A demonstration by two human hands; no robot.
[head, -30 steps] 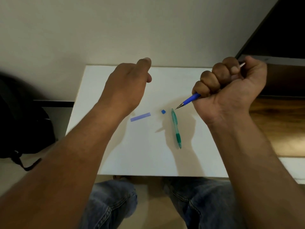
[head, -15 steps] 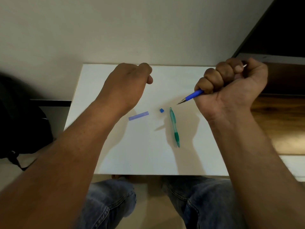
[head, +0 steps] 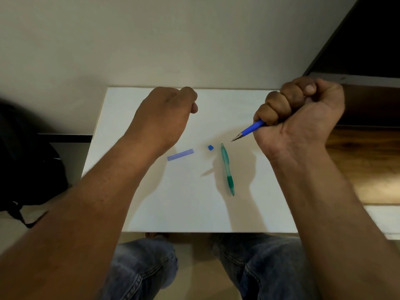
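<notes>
My right hand (head: 303, 118) grips a blue pen (head: 251, 129) in a fist above the white table (head: 190, 208), with the metal tip pointing down and left. Just below that tip lies a green pen (head: 227, 169), flat on the table. A small blue piece (head: 210, 147) sits to its left, and further left lies a pale blue strip (head: 180, 154). My left hand (head: 164, 118) hovers over the table's far left part, seen from the back. Its fingers are curled under and nothing shows in them.
A wall runs right behind the table. A black bag (head: 28, 159) lies on the floor to the left. A wooden surface (head: 365, 167) adjoins the table on the right. My knees in jeans (head: 147, 267) are below the near edge.
My left hand's raised finger has folded down into the curled hand. My right hand has lifted the blue pen's tip slightly away from the green pen.
</notes>
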